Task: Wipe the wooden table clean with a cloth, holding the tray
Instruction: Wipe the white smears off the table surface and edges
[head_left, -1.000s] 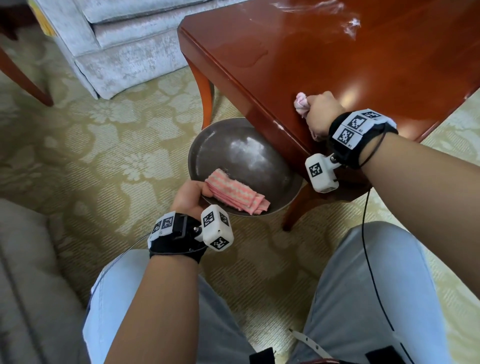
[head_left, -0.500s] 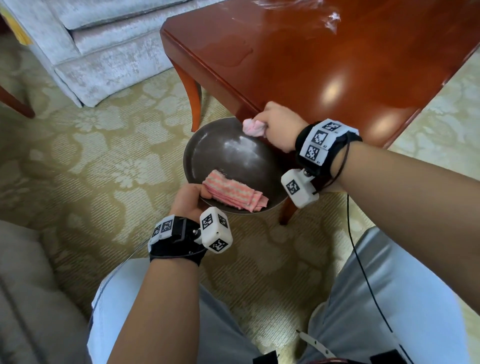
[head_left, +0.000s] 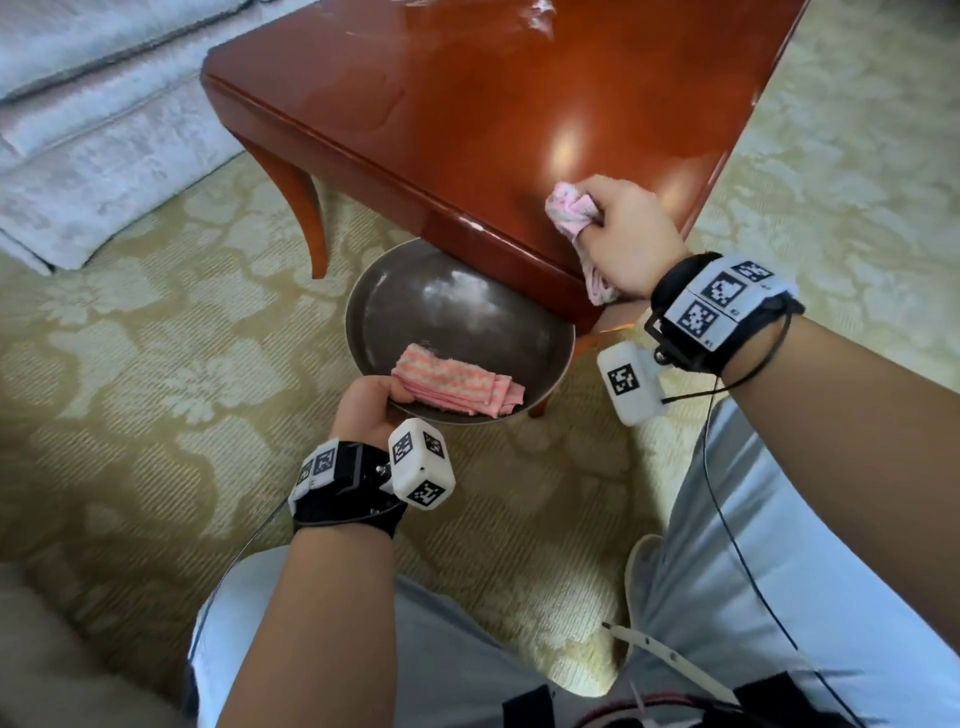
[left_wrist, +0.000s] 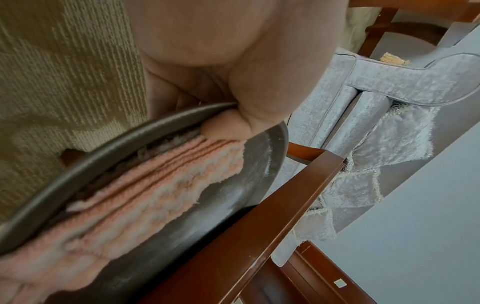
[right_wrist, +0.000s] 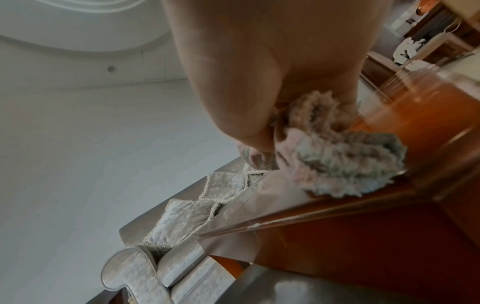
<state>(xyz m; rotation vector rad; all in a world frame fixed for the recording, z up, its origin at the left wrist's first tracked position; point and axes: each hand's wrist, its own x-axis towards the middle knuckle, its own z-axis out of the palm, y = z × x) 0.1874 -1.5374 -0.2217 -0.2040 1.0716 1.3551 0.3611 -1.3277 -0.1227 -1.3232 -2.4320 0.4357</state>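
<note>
The glossy reddish wooden table (head_left: 467, 104) fills the upper middle of the head view. My right hand (head_left: 623, 239) grips a bunched pink cloth (head_left: 569, 208) and presses it on the tabletop near the front right corner; the right wrist view shows the same cloth (right_wrist: 337, 156) on the table's edge (right_wrist: 389, 205). My left hand (head_left: 366, 402) holds the near rim of a round dark metal tray (head_left: 457, 306) just below the table's front edge. A folded pink striped cloth (head_left: 452, 387) lies in the tray, with my thumb on its end (left_wrist: 228, 127). White smears (head_left: 540, 13) remain at the table's far side.
A pale grey upholstered sofa (head_left: 93, 130) stands at the upper left beside the table. Patterned yellow-green carpet (head_left: 156, 364) covers the floor. My knees in light trousers (head_left: 779, 597) are at the bottom. A curved table leg (head_left: 306, 202) stands left of the tray.
My right hand went from the tabletop down over the tray with the bunched cloth, then back up onto the table near its front right corner. The left hand keeps the tray under the edge.
</note>
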